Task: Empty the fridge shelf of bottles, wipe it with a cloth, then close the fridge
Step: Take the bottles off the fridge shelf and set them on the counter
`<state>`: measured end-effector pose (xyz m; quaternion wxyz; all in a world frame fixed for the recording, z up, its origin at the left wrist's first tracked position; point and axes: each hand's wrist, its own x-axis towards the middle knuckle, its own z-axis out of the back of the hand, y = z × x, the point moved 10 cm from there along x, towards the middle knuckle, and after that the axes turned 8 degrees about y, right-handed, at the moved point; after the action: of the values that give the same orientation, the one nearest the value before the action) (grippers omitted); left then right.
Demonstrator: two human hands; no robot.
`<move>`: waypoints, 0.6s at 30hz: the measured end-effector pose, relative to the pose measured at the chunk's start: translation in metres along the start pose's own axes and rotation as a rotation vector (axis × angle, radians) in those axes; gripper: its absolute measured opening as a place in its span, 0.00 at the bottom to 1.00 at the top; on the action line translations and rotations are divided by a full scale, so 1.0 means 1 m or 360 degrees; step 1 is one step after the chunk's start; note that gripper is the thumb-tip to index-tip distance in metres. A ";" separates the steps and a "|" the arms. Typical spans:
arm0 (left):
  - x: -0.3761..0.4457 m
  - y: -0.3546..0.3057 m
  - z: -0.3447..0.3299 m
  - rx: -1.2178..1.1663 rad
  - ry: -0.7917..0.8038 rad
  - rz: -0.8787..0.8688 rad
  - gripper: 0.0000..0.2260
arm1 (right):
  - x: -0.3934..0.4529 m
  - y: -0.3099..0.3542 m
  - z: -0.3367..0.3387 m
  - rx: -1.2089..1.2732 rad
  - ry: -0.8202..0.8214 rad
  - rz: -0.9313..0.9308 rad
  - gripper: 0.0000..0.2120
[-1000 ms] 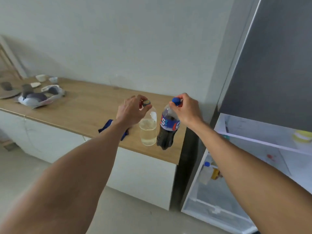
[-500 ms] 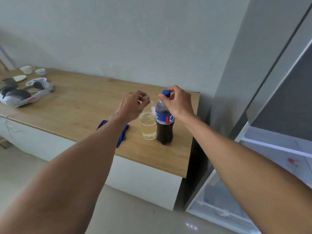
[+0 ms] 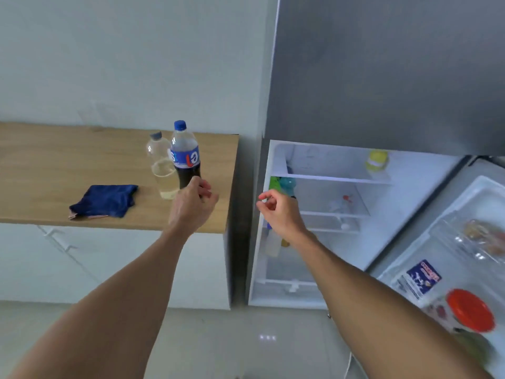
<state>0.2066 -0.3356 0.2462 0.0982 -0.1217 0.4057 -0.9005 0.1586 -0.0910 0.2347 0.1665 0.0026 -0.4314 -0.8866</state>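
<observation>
A dark cola bottle (image 3: 185,157) with a blue cap and a clear bottle (image 3: 161,166) of pale liquid stand side by side on the wooden counter (image 3: 54,165). A folded blue cloth (image 3: 105,200) lies to their left. My left hand (image 3: 192,205) hovers just in front of the cola bottle, fingers loosely curled, holding nothing. My right hand (image 3: 277,212) is in the air by the open fridge's left edge, fingers half curled and empty. On the fridge shelves (image 3: 336,179) I see a yellow-green bottle (image 3: 377,160), a green and teal bottle (image 3: 281,184) and a small clear bottle (image 3: 340,205).
The open fridge door (image 3: 448,258) at the right carries a red-lidded jar (image 3: 470,310), a blue-labelled packet (image 3: 422,277) and wrapped food. White cabinets (image 3: 82,263) stand under the counter. A white bottle (image 3: 272,243) sits low in the fridge. Tiled floor lies below.
Both hands have let go of the bottle caps and pulled back. The bottles now stand alone on the counter. My view has swung right, showing the fridge interior.
</observation>
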 end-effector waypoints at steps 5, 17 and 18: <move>-0.024 -0.049 -0.110 -0.0096 0.0253 -0.0023 0.12 | -0.022 -0.069 0.057 -0.0024 -0.0122 -0.0157 0.11; 0.094 -0.012 -0.324 -0.0229 0.0248 0.0318 0.19 | 0.123 -0.257 0.052 -0.0086 -0.0091 -0.0207 0.09; 0.107 -0.002 -0.336 -0.0143 0.0227 0.0331 0.22 | 0.138 -0.268 0.043 -0.0090 -0.0089 -0.0178 0.10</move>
<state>0.0045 -0.1265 0.0474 0.1563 -0.0189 0.4620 -0.8728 -0.0565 0.0548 0.0758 0.1046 -0.0030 -0.4099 -0.9061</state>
